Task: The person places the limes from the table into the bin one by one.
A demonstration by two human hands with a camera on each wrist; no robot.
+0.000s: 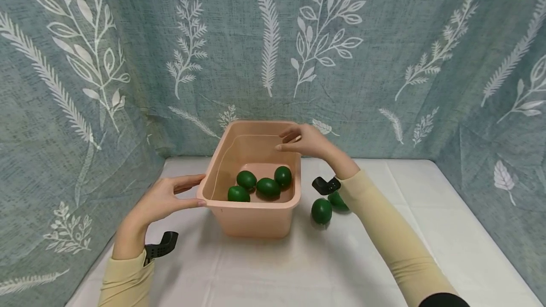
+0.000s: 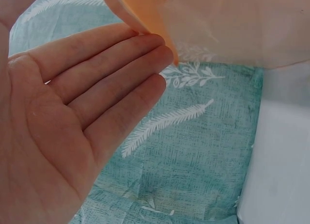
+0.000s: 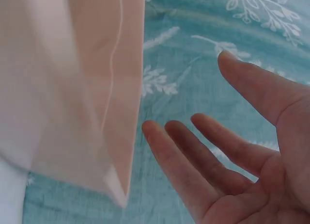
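Note:
A peach-coloured plastic bin (image 1: pixel 256 221) stands on the table, its open top facing up. Several glossy dark green oval fruits (image 1: pixel 268 187), avocado-like, lie on its floor. My left hand (image 1: pixel 164 200) is at the bin's left rim, fingers straight and fingertips right against the edge; the left wrist view shows the palm (image 2: pixel 53 132) bare. Over the bin's right rim hovers my right hand (image 1: pixel 304 141), holding nothing, its fingers loosely spread. The right wrist view has these fingers (image 3: pixel 179 161) beside the bin wall (image 3: pixel 118 88).
Two more green fruits lie right of the bin: one in front (image 1: pixel 322 211), another (image 1: pixel 338 201) partly hidden by the right forearm. A white cloth (image 1: pixel 256 274) covers the table. Blue-green leaf-patterned curtains (image 1: pixel 239 51) hang behind and at both sides.

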